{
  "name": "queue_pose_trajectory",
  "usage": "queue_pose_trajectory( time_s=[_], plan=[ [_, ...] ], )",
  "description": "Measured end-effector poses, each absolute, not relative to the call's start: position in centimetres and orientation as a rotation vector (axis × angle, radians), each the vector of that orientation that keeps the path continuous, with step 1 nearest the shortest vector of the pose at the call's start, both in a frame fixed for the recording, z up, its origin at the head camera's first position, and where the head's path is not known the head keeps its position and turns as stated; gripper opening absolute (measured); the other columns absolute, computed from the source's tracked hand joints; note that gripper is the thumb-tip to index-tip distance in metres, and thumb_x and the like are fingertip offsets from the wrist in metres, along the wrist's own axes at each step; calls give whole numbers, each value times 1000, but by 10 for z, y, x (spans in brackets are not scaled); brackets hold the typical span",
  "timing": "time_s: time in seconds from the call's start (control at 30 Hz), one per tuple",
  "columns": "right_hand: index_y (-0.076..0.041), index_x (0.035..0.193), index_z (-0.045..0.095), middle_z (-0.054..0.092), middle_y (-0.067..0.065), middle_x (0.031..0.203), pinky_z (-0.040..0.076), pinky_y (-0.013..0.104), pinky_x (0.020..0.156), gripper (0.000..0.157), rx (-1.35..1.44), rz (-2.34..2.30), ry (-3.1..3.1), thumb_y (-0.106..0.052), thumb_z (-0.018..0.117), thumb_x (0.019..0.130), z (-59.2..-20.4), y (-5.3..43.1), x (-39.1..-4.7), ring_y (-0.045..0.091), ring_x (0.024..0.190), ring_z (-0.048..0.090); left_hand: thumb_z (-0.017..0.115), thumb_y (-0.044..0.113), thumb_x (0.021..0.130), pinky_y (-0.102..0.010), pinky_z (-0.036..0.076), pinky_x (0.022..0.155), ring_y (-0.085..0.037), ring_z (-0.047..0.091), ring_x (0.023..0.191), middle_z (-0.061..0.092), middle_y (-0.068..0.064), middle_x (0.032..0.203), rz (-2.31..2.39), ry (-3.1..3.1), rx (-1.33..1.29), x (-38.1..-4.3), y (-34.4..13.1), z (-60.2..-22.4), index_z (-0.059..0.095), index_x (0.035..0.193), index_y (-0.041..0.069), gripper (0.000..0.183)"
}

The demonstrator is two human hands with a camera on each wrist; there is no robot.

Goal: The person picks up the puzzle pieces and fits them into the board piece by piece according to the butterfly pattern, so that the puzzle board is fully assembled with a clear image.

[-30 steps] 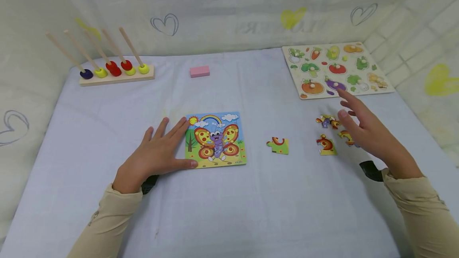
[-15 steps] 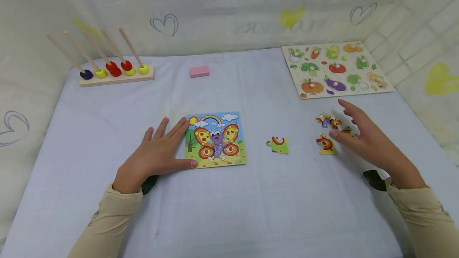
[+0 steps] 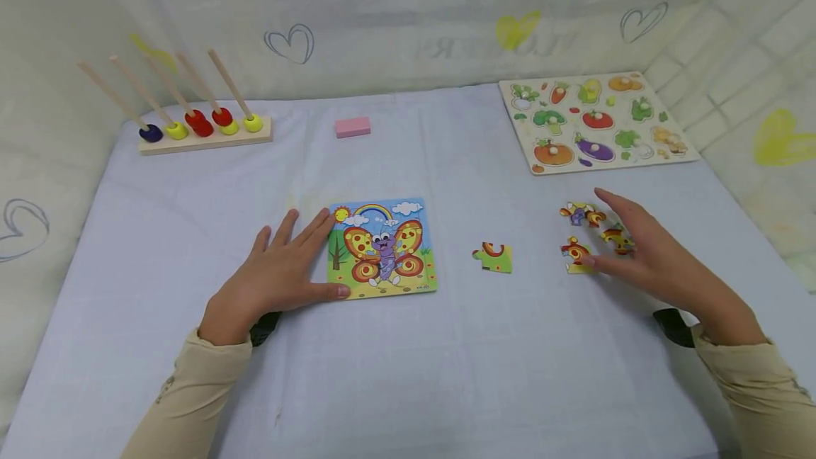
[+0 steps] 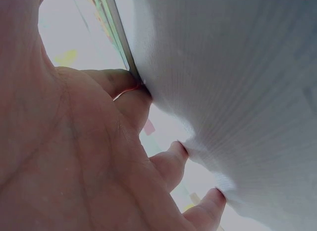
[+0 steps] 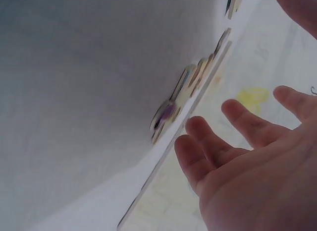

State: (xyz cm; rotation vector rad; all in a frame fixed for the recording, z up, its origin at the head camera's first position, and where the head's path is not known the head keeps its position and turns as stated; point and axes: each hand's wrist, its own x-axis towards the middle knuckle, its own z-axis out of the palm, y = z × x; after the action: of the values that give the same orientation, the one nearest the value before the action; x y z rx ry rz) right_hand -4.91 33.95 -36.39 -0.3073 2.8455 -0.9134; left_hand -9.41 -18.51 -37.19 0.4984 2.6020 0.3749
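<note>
In the head view, a square butterfly picture puzzle point(image 3: 384, 249) lies flat near the middle of the table. My left hand point(image 3: 274, 278) is spread at its left side, thumb at the lower left corner and fingers by the upper left one. My right hand point(image 3: 669, 268) hovers with parted fingers close over several loose jigsaw pieces. Its thumb overlaps a red-swirl piece point(image 3: 576, 256); a purple-and-yellow piece point(image 3: 579, 214) and a yellow-red piece point(image 3: 617, 239) lie around it. A green piece point(image 3: 497, 258) sits alone between hand and puzzle. In the right wrist view nothing is between the fingers point(image 5: 213, 142).
A wooden bead-stacking rack point(image 3: 207, 138) with upright pegs stands at the back left. A pink block point(image 3: 353, 127) lies at the back, and a vegetable peg puzzle board point(image 3: 567, 117) at the back right. A white cloth hangs behind the table.
My right hand has drawn back from the vegetable board's front edge and come lower over the loose pieces. My left hand has stayed at the butterfly puzzle.
</note>
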Motion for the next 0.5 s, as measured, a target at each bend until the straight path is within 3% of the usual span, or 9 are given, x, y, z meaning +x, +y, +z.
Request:
queue_pose_trajectory(
  time_s=[0.1, 0.27, 0.5],
  plan=[
    [-4, 170, 18, 26, 30, 168, 12, 39, 129, 109, -326, -870, 2839, -9, 90, 89, -364, 343, -48, 55, 151, 24, 77, 70, 87, -76, 1, 122, -49, -4, 161, 10, -8, 180, 375, 2602, 499, -94, -185, -372, 13, 174, 16, 121],
    [0, 169, 16, 25, 35, 165, 18, 73, 121, 113, -268, -781, 2825, -10, 92, 86, -365, 347, -49, 58, 147, 25, 77, 70, 87, -76, 0, 122, -49, -4, 161, 10, -8, 180, 374, 2603, 501, -94, -185, -371, 13, 174, 16, 121],
    [2, 169, 17, 32, 40, 159, 25, 81, 111, 113, -203, -671, 2837, -11, 93, 85, -365, 359, -48, 62, 141, 28, 78, 70, 87, -76, 1, 122, -49, -4, 161, 10, -8, 180, 377, 2601, 494, -94, -184, -371, 13, 174, 16, 121]
  ],
)
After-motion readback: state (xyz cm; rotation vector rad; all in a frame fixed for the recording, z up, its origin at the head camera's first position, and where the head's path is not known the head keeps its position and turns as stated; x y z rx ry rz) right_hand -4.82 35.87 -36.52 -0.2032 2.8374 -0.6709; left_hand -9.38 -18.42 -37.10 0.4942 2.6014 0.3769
